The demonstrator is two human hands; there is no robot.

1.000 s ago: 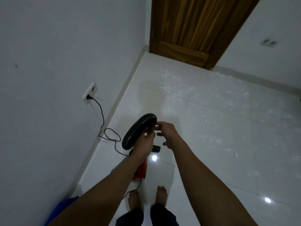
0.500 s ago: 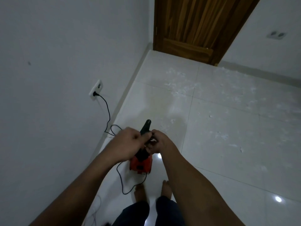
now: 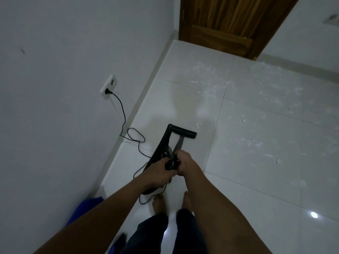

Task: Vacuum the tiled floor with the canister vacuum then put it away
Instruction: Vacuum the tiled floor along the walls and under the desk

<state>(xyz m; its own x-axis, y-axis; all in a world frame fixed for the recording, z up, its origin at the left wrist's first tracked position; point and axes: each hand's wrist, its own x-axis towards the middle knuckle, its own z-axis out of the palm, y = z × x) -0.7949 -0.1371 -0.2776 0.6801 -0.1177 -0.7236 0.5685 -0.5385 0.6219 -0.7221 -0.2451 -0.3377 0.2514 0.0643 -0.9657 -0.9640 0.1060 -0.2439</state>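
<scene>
Both my hands grip the black ribbed hose end [image 3: 171, 164] where it meets the grey wand [image 3: 178, 144]. My left hand [image 3: 158, 172] holds it from the left and my right hand [image 3: 184, 162] from the right. The wand runs forward to a black floor nozzle [image 3: 183, 132] lying across the white tiled floor [image 3: 256, 171]. A black hose [image 3: 162, 143] slants from the nozzle's left end back toward my left hand. The canister [image 3: 151, 191] is almost fully hidden under my left forearm. White scraps [image 3: 211, 89] litter the tiles ahead and to the right.
The black power cord [image 3: 122, 110] hangs from a wall socket [image 3: 109, 87] on the left wall and loops over the floor beside the vacuum. A wooden door [image 3: 229, 21] stands ahead. A blue object [image 3: 86, 208] lies by the wall. My bare feet [image 3: 159, 202] stand behind the canister.
The looped hose I held up has come down. My hands closed together over the red canister, and now the wand and nozzle stretch forward over the floor.
</scene>
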